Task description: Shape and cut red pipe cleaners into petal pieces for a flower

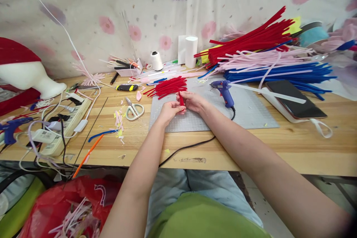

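Red chenille stem (182,100), frame centre; my left fingers (178,109) and right fingers (186,95) pinched on it. Judged light, soft, springy, little slip; hold near ends, sparing pile.

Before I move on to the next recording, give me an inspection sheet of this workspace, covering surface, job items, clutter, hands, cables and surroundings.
Surface: wooden table with a grey mat; scuffed patch near the front edge.
Job items: short red piece, held; red pipe cleaners bunched just beyond; blue glue gun on the mat.
Clutter: scraps beside the scissors; phone at the right.
Hands: left hand and right hand both pinch the red piece over the mat.
Cables: black cord crosses the wood between the arms; leads tangle at the power strip.
Surroundings: flowered curtain behind; white head form far left; red bag holding pale strips below.
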Demonstrator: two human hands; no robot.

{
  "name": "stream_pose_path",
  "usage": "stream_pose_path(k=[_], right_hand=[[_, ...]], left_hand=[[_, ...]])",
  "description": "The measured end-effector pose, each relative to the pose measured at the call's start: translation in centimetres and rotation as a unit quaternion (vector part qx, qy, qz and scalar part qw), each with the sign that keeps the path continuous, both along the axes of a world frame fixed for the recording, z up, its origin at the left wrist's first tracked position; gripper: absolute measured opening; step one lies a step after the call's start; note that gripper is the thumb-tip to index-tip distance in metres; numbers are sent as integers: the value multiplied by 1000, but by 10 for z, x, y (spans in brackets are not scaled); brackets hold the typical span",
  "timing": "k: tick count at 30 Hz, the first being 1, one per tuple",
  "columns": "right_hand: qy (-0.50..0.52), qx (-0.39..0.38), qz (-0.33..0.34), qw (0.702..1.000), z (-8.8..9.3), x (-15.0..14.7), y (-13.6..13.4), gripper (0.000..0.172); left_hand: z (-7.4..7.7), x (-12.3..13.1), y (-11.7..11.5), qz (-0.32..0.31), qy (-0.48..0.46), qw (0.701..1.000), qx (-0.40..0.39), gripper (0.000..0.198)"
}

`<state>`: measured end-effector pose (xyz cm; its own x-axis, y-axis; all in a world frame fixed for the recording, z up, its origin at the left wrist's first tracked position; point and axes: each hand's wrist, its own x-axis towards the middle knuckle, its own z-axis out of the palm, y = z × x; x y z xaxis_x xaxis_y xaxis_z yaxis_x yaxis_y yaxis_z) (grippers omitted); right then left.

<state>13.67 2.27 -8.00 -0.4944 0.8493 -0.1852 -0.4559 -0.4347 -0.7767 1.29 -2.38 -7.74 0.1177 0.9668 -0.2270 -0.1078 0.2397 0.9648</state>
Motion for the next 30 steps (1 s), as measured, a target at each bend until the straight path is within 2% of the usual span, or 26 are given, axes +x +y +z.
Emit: stream_pose_path(k=[3,8,14,20,30], right_hand=[[0,-9,-2,1000,1,1,0,4],[11,-18,36,999,0,4,2,3],[21,-46,6,999,2,4,2,9],[-2,-31,12,999,4,4,1,9],[-4,-42,-22,999,3,1,2,10]], left_hand=[[0,1,0,-6,6,1000,3,25],[0,1,-1,-7,8,1000,-1,30],[-3,0,1,-26,14,999,21,31],[-3,0,1,-36,23,998,35,31],[-3,1,1,-35,29,999,23,29]])
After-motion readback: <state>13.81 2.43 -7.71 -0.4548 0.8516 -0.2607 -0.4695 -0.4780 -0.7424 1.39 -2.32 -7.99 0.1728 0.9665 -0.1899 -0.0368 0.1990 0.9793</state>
